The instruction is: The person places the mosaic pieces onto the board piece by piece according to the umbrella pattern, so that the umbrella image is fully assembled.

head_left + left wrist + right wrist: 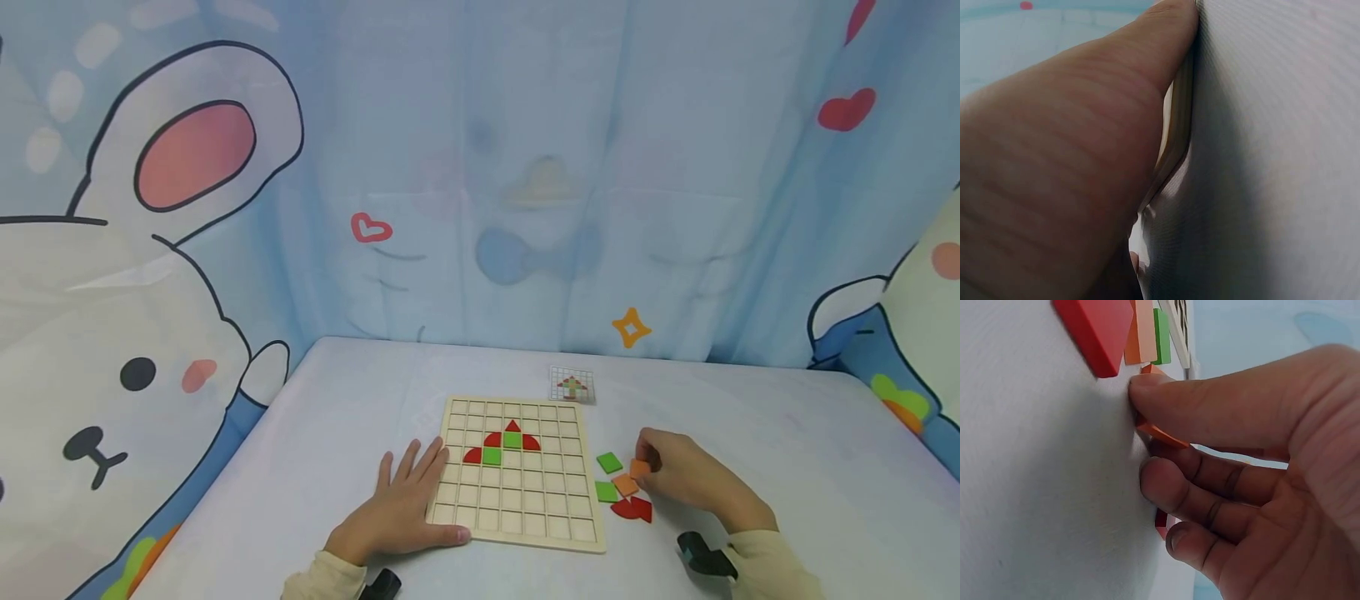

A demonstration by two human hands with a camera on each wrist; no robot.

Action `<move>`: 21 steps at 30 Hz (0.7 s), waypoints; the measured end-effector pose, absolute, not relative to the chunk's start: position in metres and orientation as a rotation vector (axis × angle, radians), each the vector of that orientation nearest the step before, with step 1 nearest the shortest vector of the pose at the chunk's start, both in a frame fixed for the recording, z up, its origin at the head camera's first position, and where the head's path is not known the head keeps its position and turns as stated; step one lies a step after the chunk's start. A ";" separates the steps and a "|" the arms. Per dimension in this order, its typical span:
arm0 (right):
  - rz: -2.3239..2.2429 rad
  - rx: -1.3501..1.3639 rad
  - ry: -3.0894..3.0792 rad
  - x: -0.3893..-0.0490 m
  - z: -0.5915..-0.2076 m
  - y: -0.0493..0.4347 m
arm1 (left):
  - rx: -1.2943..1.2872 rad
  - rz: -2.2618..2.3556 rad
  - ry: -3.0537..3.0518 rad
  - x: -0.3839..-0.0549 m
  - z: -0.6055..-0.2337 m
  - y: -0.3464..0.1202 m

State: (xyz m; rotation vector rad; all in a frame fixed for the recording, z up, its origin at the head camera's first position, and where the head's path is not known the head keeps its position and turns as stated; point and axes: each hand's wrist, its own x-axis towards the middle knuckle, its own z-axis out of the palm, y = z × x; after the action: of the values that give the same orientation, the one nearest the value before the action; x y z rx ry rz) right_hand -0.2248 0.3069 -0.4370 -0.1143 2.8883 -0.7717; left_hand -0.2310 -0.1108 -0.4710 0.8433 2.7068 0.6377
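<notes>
A wooden grid board (517,525) lies on the white table, with two green squares (492,456) and several red pieces (512,426) set in its upper cells. My left hand (401,508) rests at the board's lower left corner, fingers spread along the left side and thumb at the front edge. To the right of the board, my right hand (686,471) pinches an orange square tile (639,468) between thumb and fingers. In the right wrist view that orange tile (1163,435) is tilted and partly hidden behind the thumb.
Beside the board lie another orange square (625,485), two green squares (609,463) and red pieces (630,509). A pattern card (572,385) with a small red and green figure lies behind the board. A printed curtain (525,167) hangs along the table's back edge.
</notes>
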 end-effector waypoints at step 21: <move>-0.781 -0.126 2.993 -0.226 -0.434 0.313 | 0.831 0.643 2.705 -0.230 -0.468 -0.109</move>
State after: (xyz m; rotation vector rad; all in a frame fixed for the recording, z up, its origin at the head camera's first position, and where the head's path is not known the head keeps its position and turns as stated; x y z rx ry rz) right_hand -0.2259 0.3126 -0.4336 -0.1263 2.9932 -0.7806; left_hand -0.2296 -0.1092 -0.4677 0.8314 2.7045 0.6433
